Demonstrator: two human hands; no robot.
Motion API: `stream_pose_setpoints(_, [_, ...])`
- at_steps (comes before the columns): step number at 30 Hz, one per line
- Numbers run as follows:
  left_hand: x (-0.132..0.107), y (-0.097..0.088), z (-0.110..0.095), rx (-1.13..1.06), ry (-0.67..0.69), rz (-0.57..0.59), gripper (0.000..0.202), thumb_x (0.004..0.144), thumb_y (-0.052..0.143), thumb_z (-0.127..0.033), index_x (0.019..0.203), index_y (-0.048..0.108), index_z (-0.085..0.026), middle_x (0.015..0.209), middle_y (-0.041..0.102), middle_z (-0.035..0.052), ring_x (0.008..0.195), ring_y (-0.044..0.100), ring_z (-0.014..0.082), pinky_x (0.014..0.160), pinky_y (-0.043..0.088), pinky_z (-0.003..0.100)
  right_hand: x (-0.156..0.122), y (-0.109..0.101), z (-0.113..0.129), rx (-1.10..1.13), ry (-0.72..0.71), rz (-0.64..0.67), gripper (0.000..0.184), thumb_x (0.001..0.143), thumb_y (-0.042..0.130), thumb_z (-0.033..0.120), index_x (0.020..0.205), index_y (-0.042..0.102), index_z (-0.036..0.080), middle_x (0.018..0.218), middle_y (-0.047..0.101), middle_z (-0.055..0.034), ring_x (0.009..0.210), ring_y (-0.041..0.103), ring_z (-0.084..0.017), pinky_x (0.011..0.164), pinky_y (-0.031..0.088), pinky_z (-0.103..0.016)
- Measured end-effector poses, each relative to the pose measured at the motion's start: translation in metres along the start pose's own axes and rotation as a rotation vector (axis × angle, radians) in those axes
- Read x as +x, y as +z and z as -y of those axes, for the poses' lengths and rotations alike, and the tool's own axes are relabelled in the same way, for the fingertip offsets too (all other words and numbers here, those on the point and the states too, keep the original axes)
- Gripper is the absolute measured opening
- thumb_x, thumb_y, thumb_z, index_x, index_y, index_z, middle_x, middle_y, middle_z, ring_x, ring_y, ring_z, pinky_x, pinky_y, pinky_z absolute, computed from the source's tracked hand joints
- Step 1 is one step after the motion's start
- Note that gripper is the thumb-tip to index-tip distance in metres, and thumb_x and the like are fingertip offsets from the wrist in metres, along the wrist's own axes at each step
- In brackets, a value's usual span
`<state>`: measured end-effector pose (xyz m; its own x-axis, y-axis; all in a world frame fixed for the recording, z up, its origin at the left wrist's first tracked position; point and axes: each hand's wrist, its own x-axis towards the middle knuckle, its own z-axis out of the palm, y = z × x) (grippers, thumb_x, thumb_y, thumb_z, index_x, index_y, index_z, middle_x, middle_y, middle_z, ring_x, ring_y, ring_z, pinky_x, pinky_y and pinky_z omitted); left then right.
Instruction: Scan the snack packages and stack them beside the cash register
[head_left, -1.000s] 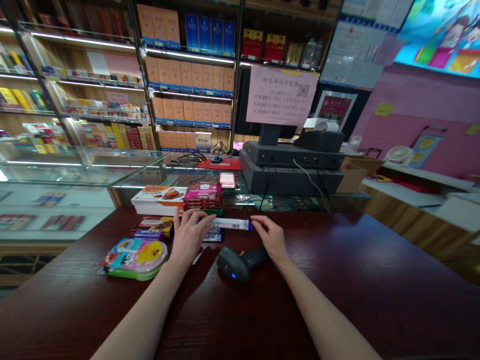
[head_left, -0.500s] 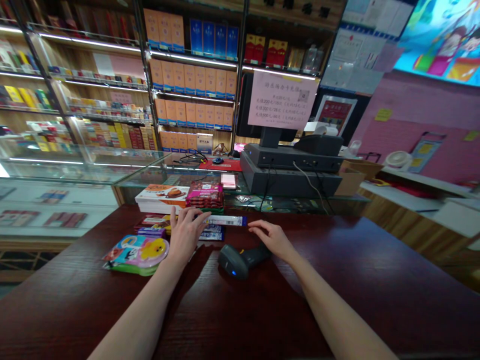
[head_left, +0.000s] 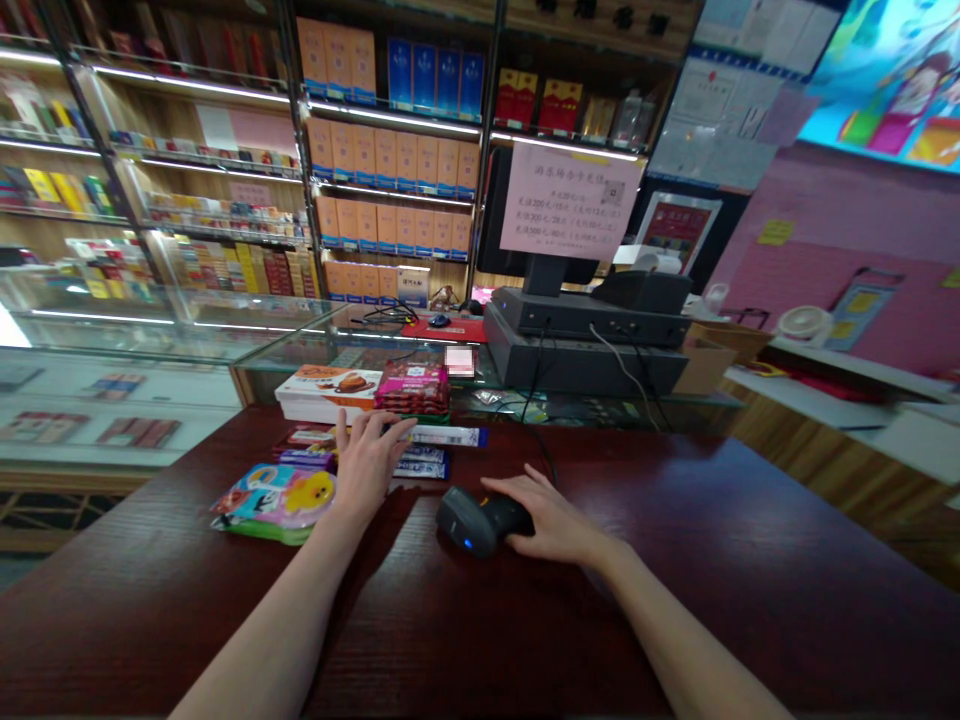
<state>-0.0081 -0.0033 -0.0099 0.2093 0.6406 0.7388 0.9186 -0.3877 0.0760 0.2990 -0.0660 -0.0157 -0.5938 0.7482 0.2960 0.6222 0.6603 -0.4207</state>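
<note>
My left hand [head_left: 367, 462] grips the left end of a long, slim blue-and-white packet [head_left: 450, 436] between thumb and fingers. Similar slim packets [head_left: 421, 462] lie just below it on the dark wooden counter. My right hand [head_left: 553, 518] is closed around the handle of a black barcode scanner [head_left: 472, 520], which rests on the counter with a blue light lit. Left of my left wrist sits a colourful pack with a yellow duck [head_left: 277, 500]. Behind the left hand are a white-and-orange box [head_left: 327, 392] and a stack of dark red snack bags [head_left: 411, 386].
A till with a monitor bearing a pink paper sign [head_left: 570, 200] stands on the glass display case behind the counter. A computer mouse [head_left: 439, 321] lies on a red mat. Shelves of boxed goods [head_left: 394, 155] line the back wall.
My right hand has come down and toward me from beside the packet's right end and taken hold of the scanner handle. My left hand keeps the slim packet, shifted slightly left.
</note>
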Motion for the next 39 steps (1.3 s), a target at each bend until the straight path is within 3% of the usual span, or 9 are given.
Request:
stream_pose_setpoints(3, [0.0, -0.002, 0.0, -0.001, -0.015, 0.004, 0.032, 0.092, 0.062, -0.028, 0.122, 0.068, -0.034, 0.115, 0.068, 0.0055, 0.116, 0.054, 0.0294, 0.119, 0.016, 0.066, 0.002, 0.005, 0.0, 0.0, -0.016, 0.003, 0.078, 0.074, 0.066, 0.016, 0.148, 0.045, 0.033, 0.136, 0.064, -0.007, 0.125, 0.06, -0.027, 0.119, 0.021, -0.063])
stream_pose_setpoints(9, [0.0, -0.005, 0.0, 0.013, -0.028, -0.004, 0.032, 0.093, 0.061, -0.027, 0.122, 0.068, -0.034, 0.115, 0.068, 0.0049, 0.115, 0.054, 0.0293, 0.12, 0.015, 0.065, 0.002, 0.009, 0.001, 0.002, -0.041, -0.023, 0.066, 0.078, 0.061, 0.013, 0.141, 0.053, 0.029, 0.129, 0.069, -0.0064, 0.118, 0.064, -0.023, 0.11, 0.037, -0.048])
stream_pose_setpoints(13, [0.001, -0.005, 0.001, 0.027, -0.035, -0.014, 0.031, 0.093, 0.06, -0.028, 0.122, 0.068, -0.033, 0.116, 0.068, 0.0049, 0.115, 0.054, 0.0295, 0.121, 0.014, 0.064, 0.002, 0.008, 0.002, 0.01, -0.039, -0.072, 0.063, 0.081, 0.063, 0.013, 0.141, 0.052, 0.029, 0.131, 0.068, -0.0063, 0.118, 0.063, -0.023, 0.102, 0.041, -0.042])
stream_pose_setpoints(21, [0.0, -0.004, 0.003, 0.053, -0.058, -0.042, 0.032, 0.092, 0.063, -0.028, 0.123, 0.068, -0.033, 0.115, 0.068, 0.0036, 0.115, 0.054, 0.0288, 0.121, 0.014, 0.064, 0.002, -0.002, -0.006, 0.056, 0.042, -0.206, 0.068, 0.087, 0.069, 0.022, 0.149, 0.043, 0.032, 0.141, 0.062, -0.0068, 0.125, 0.058, -0.025, 0.104, 0.038, -0.043])
stream_pose_setpoints(29, [0.002, -0.006, 0.002, 0.057, -0.089, -0.078, 0.034, 0.091, 0.065, -0.026, 0.123, 0.069, -0.034, 0.114, 0.068, 0.0045, 0.115, 0.055, 0.0289, 0.12, 0.017, 0.064, -0.004, -0.008, -0.012, 0.119, 0.161, -0.214, 0.071, 0.086, 0.071, 0.028, 0.15, 0.042, 0.037, 0.139, 0.063, -0.0042, 0.12, 0.058, -0.026, 0.104, 0.04, -0.045])
stream_pose_setpoints(39, [0.002, -0.002, 0.006, 0.066, -0.092, -0.102, 0.033, 0.09, 0.066, -0.027, 0.122, 0.069, -0.035, 0.113, 0.068, 0.0042, 0.114, 0.055, 0.0289, 0.12, 0.017, 0.063, -0.005, -0.013, -0.01, 0.111, 0.177, -0.194, 0.069, 0.086, 0.073, 0.03, 0.148, 0.045, 0.038, 0.137, 0.064, -0.0021, 0.117, 0.059, -0.025, 0.104, 0.04, -0.042])
